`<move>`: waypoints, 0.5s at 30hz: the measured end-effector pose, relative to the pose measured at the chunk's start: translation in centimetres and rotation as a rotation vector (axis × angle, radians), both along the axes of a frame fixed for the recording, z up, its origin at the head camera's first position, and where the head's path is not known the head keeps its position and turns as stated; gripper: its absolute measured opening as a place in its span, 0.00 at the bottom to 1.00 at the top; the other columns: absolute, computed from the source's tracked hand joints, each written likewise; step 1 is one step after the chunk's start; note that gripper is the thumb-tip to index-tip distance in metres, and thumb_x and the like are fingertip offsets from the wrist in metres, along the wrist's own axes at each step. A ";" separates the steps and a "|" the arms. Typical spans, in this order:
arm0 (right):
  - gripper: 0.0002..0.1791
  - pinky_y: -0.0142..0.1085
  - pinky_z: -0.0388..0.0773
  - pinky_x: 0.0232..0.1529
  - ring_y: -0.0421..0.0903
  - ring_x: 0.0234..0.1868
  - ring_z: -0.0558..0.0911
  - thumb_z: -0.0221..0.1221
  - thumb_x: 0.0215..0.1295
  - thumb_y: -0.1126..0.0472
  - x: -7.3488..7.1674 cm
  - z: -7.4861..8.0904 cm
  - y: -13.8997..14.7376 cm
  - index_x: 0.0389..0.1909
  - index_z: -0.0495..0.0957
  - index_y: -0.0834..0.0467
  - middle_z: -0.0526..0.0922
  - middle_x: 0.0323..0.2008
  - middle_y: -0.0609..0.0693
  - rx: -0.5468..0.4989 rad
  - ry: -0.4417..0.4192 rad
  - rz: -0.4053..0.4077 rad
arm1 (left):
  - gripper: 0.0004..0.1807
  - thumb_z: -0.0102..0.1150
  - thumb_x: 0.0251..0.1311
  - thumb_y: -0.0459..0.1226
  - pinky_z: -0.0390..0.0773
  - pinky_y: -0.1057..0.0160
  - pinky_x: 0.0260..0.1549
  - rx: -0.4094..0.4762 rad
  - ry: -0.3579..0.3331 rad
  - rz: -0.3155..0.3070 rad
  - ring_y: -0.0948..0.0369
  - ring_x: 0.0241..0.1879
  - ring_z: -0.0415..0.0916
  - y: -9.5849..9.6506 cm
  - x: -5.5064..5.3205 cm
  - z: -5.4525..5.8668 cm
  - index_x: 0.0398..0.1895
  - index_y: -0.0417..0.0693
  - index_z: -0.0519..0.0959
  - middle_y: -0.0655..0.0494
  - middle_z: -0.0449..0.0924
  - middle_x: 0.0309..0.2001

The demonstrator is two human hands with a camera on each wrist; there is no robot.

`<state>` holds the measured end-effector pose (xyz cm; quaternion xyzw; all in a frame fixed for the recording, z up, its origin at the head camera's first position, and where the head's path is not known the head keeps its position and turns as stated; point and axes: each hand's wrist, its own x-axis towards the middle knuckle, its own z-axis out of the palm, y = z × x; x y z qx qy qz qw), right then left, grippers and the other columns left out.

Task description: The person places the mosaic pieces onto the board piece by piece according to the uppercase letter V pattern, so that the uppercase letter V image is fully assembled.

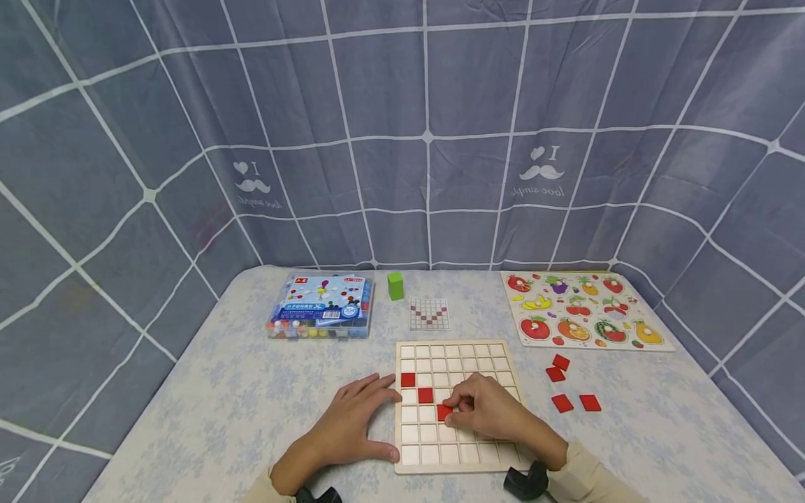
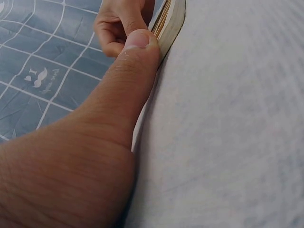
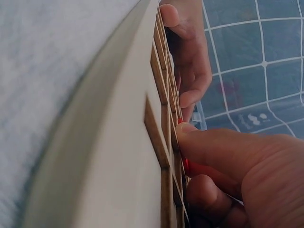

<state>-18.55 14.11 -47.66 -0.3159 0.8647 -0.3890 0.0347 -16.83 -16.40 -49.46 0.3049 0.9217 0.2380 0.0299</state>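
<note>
On my head feed, the gridded board (image 1: pixel 463 469) lies in front of the person, within reach of both hands. The left hand (image 1: pixel 352 427) grips nothing: its fingers are spread and the thumb meets the board's left side, I judge to stop it sliding. The right hand (image 1: pixel 489 409) pinches a red tile (image 1: pixel 444 413) at one cell, on a diagonal with two set tiles (image 1: pixel 425 395); holding it by the edge probably helps line it up. Four loose tiles (image 1: pixel 562 403) lie right of the board, handy for that hand. A patterned card (image 1: pixel 430 314) rests beyond the board, presumably placed to be read without blocking the work.

My left wrist feed shows the thumb's tip against the board's edge, seemingly a brace rather than a clasp; I cannot see the tile.

My right wrist feed has thumb and finger on a sliver of red, low at the grid. Whether the tile is fully seated, I cannot tell.
</note>
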 end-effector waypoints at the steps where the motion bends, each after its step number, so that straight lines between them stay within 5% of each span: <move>1: 0.06 0.33 0.66 0.34 0.36 0.30 0.71 0.75 0.56 0.59 0.0 0.0 0.0 0.29 0.87 0.47 0.74 0.19 0.33 0.002 0.005 0.008 | 0.45 0.61 0.45 0.76 0.57 0.35 0.63 -0.001 0.001 0.000 0.48 0.75 0.53 0.0 0.0 0.0 0.65 0.69 0.70 0.58 0.60 0.76; 8: 0.11 0.32 0.66 0.37 0.33 0.28 0.70 0.73 0.60 0.55 0.0 0.4 0.3 0.42 0.90 0.54 0.74 0.23 0.29 0.094 0.120 0.112 | 0.45 0.61 0.45 0.76 0.57 0.35 0.63 -0.008 0.002 0.001 0.48 0.75 0.53 0.0 0.0 0.0 0.65 0.68 0.70 0.57 0.60 0.76; 15: 0.11 0.33 0.68 0.40 0.35 0.29 0.71 0.73 0.60 0.59 -0.2 0.3 0.4 0.42 0.87 0.53 0.74 0.23 0.31 0.049 0.067 0.124 | 0.44 0.62 0.45 0.76 0.57 0.35 0.62 0.001 0.015 -0.003 0.48 0.75 0.53 0.0 0.0 0.1 0.64 0.68 0.70 0.57 0.61 0.76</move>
